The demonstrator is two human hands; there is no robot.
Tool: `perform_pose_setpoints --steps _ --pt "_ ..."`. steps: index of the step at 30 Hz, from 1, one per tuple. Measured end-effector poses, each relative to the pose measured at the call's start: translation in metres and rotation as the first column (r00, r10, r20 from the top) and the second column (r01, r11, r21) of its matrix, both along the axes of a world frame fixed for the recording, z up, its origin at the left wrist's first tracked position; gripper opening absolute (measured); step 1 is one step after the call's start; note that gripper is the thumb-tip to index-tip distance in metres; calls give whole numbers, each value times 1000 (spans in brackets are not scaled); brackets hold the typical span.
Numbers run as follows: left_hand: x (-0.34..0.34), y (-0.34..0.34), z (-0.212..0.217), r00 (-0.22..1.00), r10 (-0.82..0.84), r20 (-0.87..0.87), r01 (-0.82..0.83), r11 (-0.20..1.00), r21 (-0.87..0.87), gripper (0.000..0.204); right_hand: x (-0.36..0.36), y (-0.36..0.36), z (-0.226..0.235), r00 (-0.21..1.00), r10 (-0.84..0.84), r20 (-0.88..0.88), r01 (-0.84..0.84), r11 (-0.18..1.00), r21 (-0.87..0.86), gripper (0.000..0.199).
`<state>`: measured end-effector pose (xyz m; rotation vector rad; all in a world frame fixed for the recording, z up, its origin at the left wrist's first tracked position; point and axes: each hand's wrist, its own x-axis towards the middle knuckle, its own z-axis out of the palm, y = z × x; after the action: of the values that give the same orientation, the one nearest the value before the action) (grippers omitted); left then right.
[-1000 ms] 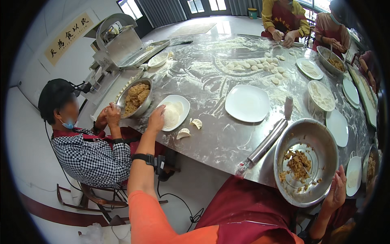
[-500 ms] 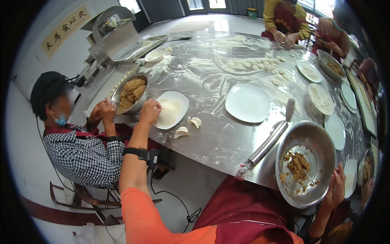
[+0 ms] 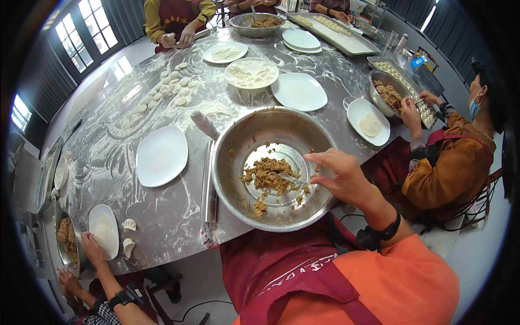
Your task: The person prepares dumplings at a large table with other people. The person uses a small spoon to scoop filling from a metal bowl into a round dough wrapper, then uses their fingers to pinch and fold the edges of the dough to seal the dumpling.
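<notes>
The right hand (image 3: 346,181), fingers pinched on a thin utensil (image 3: 290,179), hangs over the steel bowl (image 3: 233,146); the filling (image 3: 268,174) lies at its nine o'clock. The left hand (image 3: 93,250), fingers loosely apart, touches a floured plate (image 3: 105,227) across the counter (image 3: 157,214).

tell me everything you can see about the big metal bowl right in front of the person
The big metal bowl is round, wide and shiny, apparently steel, with a flat base and sloped, smeared walls. It sits upright at the near edge of the floury table, beside a metal rolling pin on its left. A small heap of brown minced filling lies on its base with crumbs around. The right hand reaches over its right rim, holding a thin utensil in the filling.
</notes>
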<state>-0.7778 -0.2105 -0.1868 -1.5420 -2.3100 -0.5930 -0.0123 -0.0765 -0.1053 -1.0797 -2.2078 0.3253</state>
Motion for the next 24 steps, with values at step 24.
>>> perform_pose_setpoints --steps 24 --pt "92 7 115 962 -114 -249 156 975 156 18 -67 26 0 856 502 121 -503 864 -30 8"
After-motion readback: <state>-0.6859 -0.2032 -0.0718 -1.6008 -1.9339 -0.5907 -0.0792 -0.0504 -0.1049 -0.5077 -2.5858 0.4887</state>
